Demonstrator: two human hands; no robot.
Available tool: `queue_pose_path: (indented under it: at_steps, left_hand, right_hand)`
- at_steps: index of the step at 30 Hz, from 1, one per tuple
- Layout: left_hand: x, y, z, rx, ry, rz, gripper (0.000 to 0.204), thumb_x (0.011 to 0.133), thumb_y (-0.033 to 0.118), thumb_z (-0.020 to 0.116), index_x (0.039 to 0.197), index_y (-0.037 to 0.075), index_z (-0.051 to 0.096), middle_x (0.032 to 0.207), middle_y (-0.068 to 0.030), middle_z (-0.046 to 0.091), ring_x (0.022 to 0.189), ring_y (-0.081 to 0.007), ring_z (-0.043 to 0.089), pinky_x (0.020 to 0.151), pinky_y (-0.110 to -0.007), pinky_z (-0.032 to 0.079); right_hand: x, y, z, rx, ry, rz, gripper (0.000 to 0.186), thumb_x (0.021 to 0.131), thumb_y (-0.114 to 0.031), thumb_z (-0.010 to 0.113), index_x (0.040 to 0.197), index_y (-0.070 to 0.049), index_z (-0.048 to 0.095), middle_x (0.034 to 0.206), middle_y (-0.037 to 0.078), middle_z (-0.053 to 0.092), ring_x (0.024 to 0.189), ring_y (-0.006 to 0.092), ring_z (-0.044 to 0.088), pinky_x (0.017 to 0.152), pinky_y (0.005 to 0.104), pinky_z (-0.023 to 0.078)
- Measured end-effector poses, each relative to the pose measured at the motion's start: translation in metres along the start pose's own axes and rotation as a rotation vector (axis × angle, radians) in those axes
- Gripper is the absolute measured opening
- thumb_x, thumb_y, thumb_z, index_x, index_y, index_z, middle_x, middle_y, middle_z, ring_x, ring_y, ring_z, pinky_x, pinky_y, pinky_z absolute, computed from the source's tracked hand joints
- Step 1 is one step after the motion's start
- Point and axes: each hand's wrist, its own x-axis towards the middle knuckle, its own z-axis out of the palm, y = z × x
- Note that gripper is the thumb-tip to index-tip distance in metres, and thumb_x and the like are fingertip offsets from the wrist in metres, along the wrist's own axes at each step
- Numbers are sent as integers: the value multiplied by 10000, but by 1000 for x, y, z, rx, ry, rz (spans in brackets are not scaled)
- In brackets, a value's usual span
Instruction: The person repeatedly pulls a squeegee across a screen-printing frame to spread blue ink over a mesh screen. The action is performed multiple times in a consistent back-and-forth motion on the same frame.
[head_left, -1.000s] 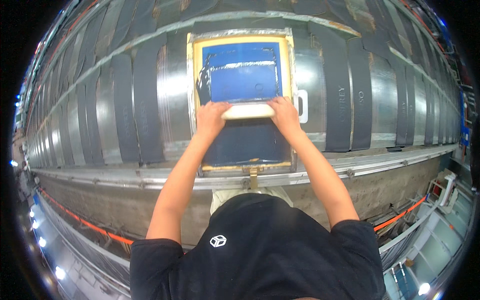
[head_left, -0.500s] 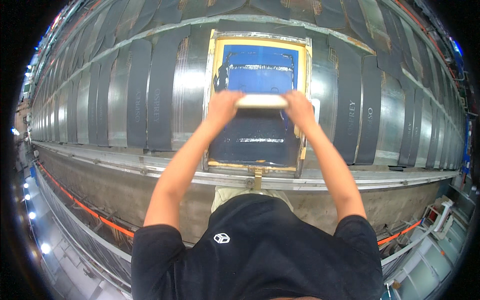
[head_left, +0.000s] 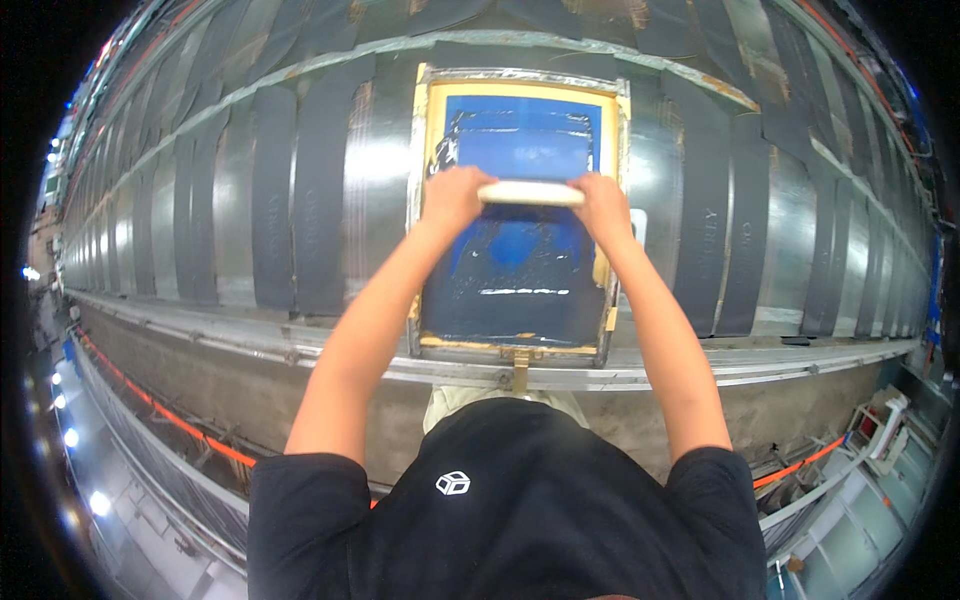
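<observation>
Both my hands grip a long pale squeegee (head_left: 532,193) that lies crosswise over a screen-printing frame (head_left: 622,120). My left hand (head_left: 456,198) is closed round its left end, and my right hand (head_left: 604,208) round its right end. Under it stretches the frame's blue mesh (head_left: 530,153), bordered in yellow along the far side. Dark ink (head_left: 510,312) coats the near part of the mesh, with a bluer patch just below the squeegee. The squeegee's lower edge is hard to make out.
Dark fabric strips (head_left: 275,200) lie in rows on the shiny metal table (head_left: 375,190) to both sides. A metal rail (head_left: 250,338) runs along the table's near edge, and a small brass-coloured bracket (head_left: 520,368) sits at the frame's near side.
My hands and the squeegee have shifted slightly away from me over the mesh. Blue now shows below the squeegee where the mesh looked dark. Both hands keep their grip.
</observation>
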Motion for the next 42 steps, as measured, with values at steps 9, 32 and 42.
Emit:
queue_pose_path:
  at_steps: [9, 32, 42]
  left_hand:
    - [-210, 51, 15, -13, 86, 80, 421, 725, -14, 656, 1082, 188, 750, 1105, 17, 725, 1051, -193, 647, 825, -403, 467]
    - [104, -9, -38, 32, 27, -16, 230, 771, 139, 719, 975, 214, 794, 948, -79, 745, 933, -296, 703, 818, -429, 558]
    - [-186, 50, 11, 22, 43, 52, 316, 723, 2, 662, 959, 190, 756, 945, 26, 686, 896, -223, 621, 752, -396, 485]
  right_hand:
    - [-195, -63, 21, 96, 60, -47, 341, 702, 66, 647, 1018, -53, 693, 1069, 112, 655, 1037, 314, 612, 902, 414, 520]
    - [105, 20, -20, -22, -25, 87, 302, 746, -211, 838, 1008, -80, 762, 991, 139, 700, 977, 335, 663, 866, 441, 532]
    - [-183, -50, 20, 118, 87, 3, 340, 674, 62, 682, 989, -66, 689, 1001, 109, 654, 1009, 319, 623, 877, 410, 524]
